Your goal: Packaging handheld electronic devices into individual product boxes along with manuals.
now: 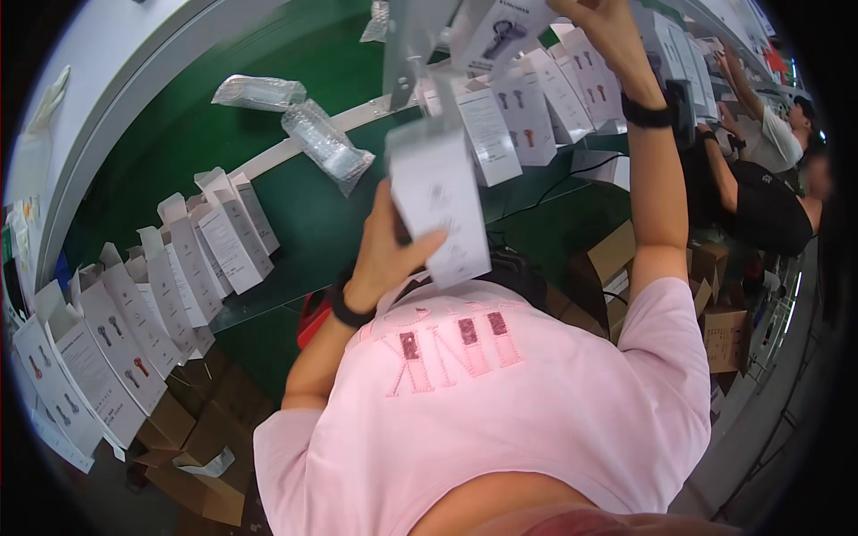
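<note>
My left hand (391, 253) grips a white carton (440, 204) with an open top flap, held in front of my chest over the green belt (304, 210). My right hand (604, 31) is raised high at the top of the view, fingers on another white carton (500, 31) that shows a picture of a grey handheld device. Both wrists wear black bands. Rows of upright open white cartons stand on the belt: one group (223, 234) to my left, another (536, 107) just beyond my hands.
Two bubble-wrapped items (326, 143) lie on the belt's far side. Brown cardboard boxes (192, 429) are stacked under the belt, and more (724, 330) sit at the right. Other people (769, 179) work further along the line at right.
</note>
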